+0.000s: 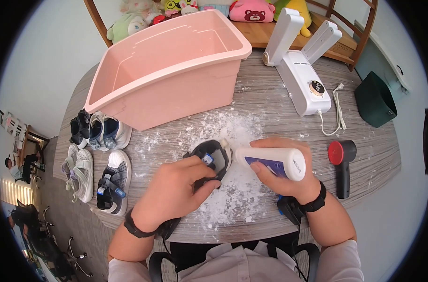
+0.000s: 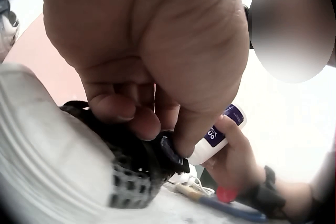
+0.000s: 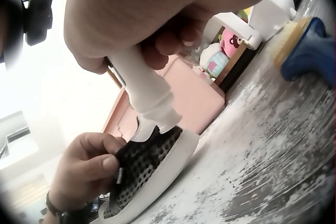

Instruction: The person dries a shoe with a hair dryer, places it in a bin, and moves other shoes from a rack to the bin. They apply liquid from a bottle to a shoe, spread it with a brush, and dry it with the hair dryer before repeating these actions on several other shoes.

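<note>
A small black mesh shoe (image 1: 221, 157) with a white sole lies on the table, tilted in the right wrist view. My left hand (image 1: 171, 190) pinches the dark strap at its opening. My right hand (image 1: 301, 188) grips a white bottle (image 1: 289, 162) with a blue label, tipped towards the shoe. In the right wrist view the bottle's narrow end (image 3: 160, 116) is right at the end of the shoe (image 3: 149, 169). White powder (image 1: 232, 202) is scattered on the table around them. A brush (image 3: 302, 50) with a blue handle and pale bristles lies close by.
Several small shoes (image 1: 114, 181) stand at the left. Behind is a large pink tub (image 1: 176, 89). A white shoe dryer (image 1: 301, 80) with a cord, a dark green bin (image 1: 374, 99) and a black handheld device with a red end (image 1: 343, 176) are at the right.
</note>
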A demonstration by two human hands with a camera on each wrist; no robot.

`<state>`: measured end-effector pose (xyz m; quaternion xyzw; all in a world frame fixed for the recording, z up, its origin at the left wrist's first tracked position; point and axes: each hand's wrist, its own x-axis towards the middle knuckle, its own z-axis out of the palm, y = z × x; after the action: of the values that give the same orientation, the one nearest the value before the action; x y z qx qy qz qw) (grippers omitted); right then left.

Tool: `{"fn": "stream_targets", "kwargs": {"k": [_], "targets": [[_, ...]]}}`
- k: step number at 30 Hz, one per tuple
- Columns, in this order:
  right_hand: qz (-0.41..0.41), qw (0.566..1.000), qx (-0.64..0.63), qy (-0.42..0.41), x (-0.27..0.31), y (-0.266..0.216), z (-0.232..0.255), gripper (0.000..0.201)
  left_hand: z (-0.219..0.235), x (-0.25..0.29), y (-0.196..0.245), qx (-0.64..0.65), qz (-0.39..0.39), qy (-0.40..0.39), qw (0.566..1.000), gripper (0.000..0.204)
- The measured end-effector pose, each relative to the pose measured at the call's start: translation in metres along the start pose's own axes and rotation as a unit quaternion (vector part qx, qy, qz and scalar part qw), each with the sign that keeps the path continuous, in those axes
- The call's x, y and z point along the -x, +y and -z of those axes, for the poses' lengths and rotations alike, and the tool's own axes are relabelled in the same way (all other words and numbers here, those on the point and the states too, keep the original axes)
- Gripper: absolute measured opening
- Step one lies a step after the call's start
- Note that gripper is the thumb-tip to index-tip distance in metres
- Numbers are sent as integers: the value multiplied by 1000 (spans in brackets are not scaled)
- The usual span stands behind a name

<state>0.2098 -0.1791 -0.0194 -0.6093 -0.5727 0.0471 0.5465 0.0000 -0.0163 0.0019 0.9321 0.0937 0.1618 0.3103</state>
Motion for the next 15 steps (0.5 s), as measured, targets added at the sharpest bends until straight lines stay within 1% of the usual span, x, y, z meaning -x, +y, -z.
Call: {"fn": "stream_targets", "kwargs": {"k": [1, 3, 4, 5, 6, 7, 8, 9, 10, 11, 12, 13, 15], "targets": [[1, 1000, 4, -1, 1, 1, 0, 31, 1, 0, -1, 0, 0, 0, 1000, 22], [-1, 1000, -3, -4, 3, 2, 2, 30, 3, 1, -4, 69, 41, -29, 996, 14], [-2, 1000, -11, -7, 2, 2, 3, 29, 3, 2, -6, 68, 41, -27, 996, 14], [-1, 1000, -13, -8, 3, 2, 2, 29, 1, 3, -10, 147, 94, -25, 984, 12], [-11, 999, -31, 11, 4, 1, 1, 28, 1, 5, -12, 225, 146, -22, 963, 12], [-22, 998, -48, 30, 5, 1, 1, 27, 1, 5, -9, 224, 147, -22, 963, 12], [-23, 998, -48, 30, 4, 1, 5, 27, 1, 3, -5, 277, 162, -15, 947, 13], [25, 999, -21, 23, 3, 0, 10, 27, 0, 2, -2, 330, 175, -8, 928, 15], [72, 997, 6, 15, 2, -2, 13, 26, -1, 2, -2, 330, 175, -8, 928, 15], [71, 997, 6, 15, 1, -6, 16, 26, -2, 2, -3, 356, 199, -19, 913, 15], [93, 995, 6, -16, 0, -10, 18, 26, -4, 2, -4, 382, 222, -31, 896, 15], [116, 992, 5, -46, -1, -12, 20, 26, -5, 1, -6, 381, 222, -31, 897, 15], [115, 993, 5, -34, 0, -12, 15, 25, -6, -2, -10, 435, 230, -35, 870, 15]]}}
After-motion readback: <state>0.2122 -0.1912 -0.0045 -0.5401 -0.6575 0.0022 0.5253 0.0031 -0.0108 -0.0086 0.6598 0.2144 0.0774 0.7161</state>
